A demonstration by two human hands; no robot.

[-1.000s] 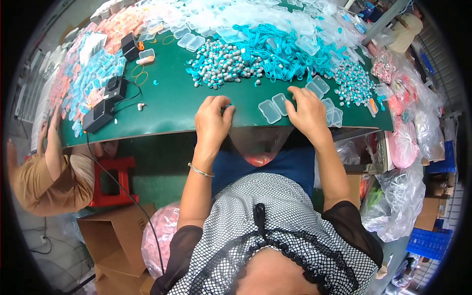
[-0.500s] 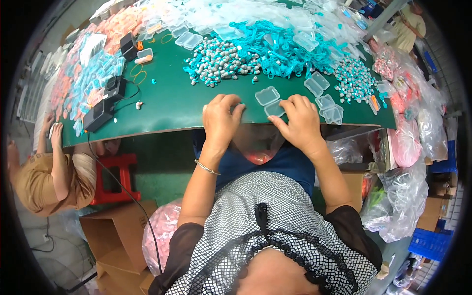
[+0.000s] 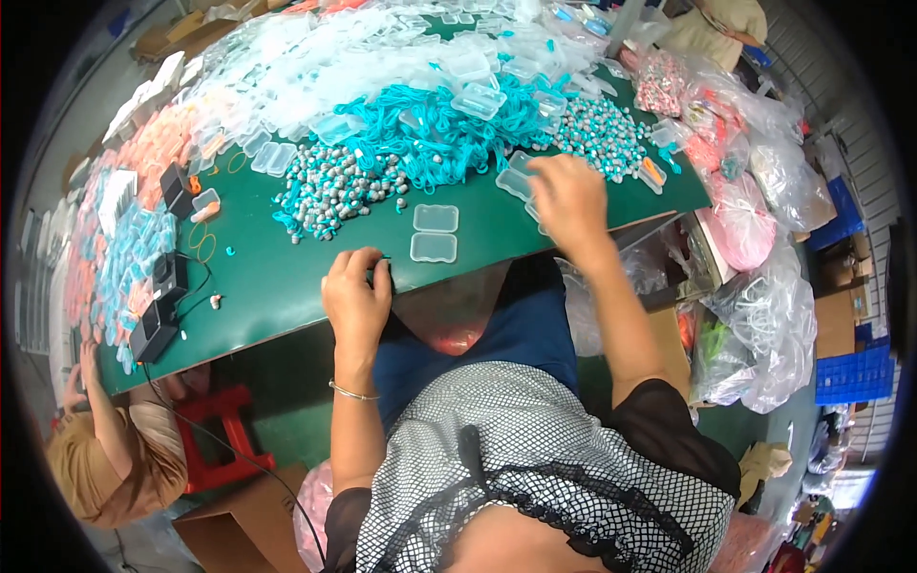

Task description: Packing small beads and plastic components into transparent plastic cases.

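The green worktop is stretched beyond the left grip and right grip, its front edge overlapped by the left grip, on whose left open room is left bare. Farthest from both, clear plastic is heaped; nearer, turquoise cords are piled, and grey-and-turquoise beads are massed ahead of the left grip. The left grip is narrowed to a pinch; whether anything is held cannot be told. Other clear cases are partly covered by the right grip, loosely curled; its hold cannot be told. Between the grips, an open clear case is laid flat.
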